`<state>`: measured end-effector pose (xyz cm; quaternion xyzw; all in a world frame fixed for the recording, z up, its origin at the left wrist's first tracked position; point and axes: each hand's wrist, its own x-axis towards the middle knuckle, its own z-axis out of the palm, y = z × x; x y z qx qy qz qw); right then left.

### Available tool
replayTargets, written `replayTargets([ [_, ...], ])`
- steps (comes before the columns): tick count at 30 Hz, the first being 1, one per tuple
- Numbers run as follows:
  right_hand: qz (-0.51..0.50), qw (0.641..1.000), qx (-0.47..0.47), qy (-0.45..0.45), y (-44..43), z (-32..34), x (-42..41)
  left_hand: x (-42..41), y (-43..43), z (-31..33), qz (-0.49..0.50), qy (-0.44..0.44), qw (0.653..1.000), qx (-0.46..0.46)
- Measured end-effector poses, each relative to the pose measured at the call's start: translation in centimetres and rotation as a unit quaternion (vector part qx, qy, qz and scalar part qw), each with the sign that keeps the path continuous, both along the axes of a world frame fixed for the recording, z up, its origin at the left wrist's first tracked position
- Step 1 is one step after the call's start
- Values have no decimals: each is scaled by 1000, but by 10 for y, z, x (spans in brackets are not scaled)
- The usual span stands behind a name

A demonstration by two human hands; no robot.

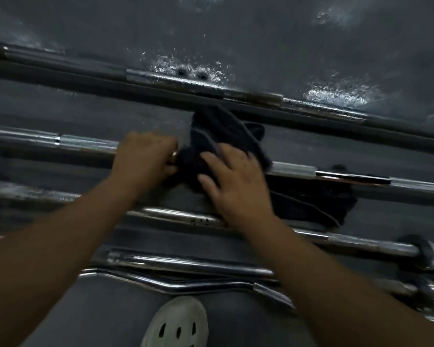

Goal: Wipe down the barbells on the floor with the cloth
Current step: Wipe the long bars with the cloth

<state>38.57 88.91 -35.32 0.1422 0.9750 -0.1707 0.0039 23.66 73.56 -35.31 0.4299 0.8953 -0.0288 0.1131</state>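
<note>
L hand [145, 156]: curled round the barbell [85, 144], we'd steady it.
R hand [236, 181]: flat on cloth [223, 128]; we'd wrap + rub lengthwise.

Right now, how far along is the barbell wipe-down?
Done: can't tell. No bar looks plainly cleaner, though the floor by the far bar glistens wet. In hand: the second bar, where the left hand grips the cloth and the right hand presses flat on it. Left: probably the third bar and bent bar; no hand is on them.
</note>
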Motion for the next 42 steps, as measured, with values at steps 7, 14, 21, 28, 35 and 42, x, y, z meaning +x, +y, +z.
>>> replayTargets([
  [7, -277, 959, 14, -58, 105, 16, 34, -49, 30, 14, 21, -342, 923, -174],
  [14, -57, 992, -105, 29, -17, 0, -39, -14, 8, -4, 19, -82, 996, -22],
  [21, -143, 983, -9, -114, 139, 27, 38, -27, 10, -5, 59, -108, 990, -76],
  [28, -93, 995, -38, 14, -2, -5, -22, 18, -12, -25, 77, 53, 990, 102],
  [35, 26, 999, -32, -8, 51, 2, 28, 19, -32, -16, 12, 21, 998, 54],
  [42, -187, 981, 41, -18, 68, 2, 29, 22, -27, -16, 28, 12, 999, 39],
])
